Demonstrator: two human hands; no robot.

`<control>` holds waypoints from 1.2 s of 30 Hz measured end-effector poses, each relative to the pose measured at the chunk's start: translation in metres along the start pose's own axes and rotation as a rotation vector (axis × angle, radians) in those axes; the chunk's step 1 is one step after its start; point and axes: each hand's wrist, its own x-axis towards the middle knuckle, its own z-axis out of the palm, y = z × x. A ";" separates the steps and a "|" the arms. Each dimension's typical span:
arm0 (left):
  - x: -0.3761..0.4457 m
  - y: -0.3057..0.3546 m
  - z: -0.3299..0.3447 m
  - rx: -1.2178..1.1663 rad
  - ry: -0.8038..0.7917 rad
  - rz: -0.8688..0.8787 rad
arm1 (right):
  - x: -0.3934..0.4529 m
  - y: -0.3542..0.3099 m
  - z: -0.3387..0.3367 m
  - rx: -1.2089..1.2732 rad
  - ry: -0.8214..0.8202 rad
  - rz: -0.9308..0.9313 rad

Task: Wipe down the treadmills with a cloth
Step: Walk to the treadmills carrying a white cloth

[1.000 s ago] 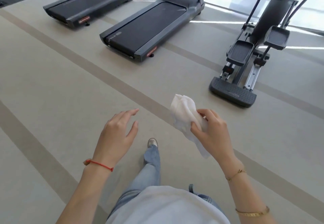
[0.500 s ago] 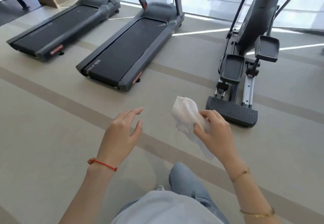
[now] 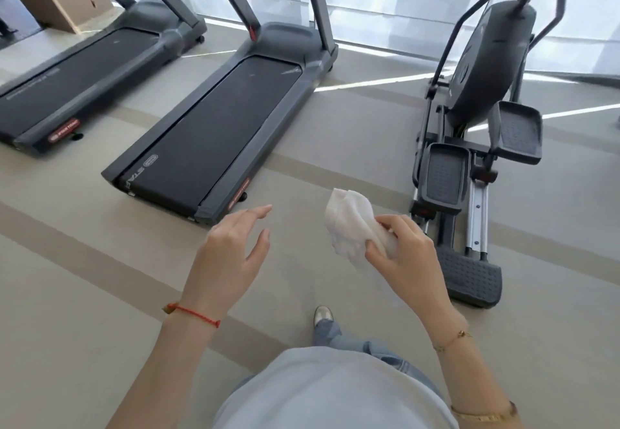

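The right hand (image 3: pixel 407 257) pinches a crumpled white cloth (image 3: pixel 350 227) between thumb and fingers, held in the air above the floor (image 3: pixel 100 294), while the left hand (image 3: pixel 231 254) hangs empty with fingers relaxed and spread. No wiping has begun; the nearer treadmill (image 3: pixel 214 140) lies just ahead to the left, a second treadmill (image 3: pixel 77 83) beyond it. Best to step up to the nearer one, spread the bunched cloth flatter with the free hand, and wipe in long overlapping strokes.

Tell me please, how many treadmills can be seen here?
2. One dark grey treadmill with a black belt lies ahead of the left hand; the second dark grey treadmill stands to its left, cut off by the picture's edge. More may be outside the view.
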 end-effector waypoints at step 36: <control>0.749 -0.052 0.140 -0.001 -0.015 -0.055 | 0.758 0.138 0.038 -0.001 -0.025 -0.008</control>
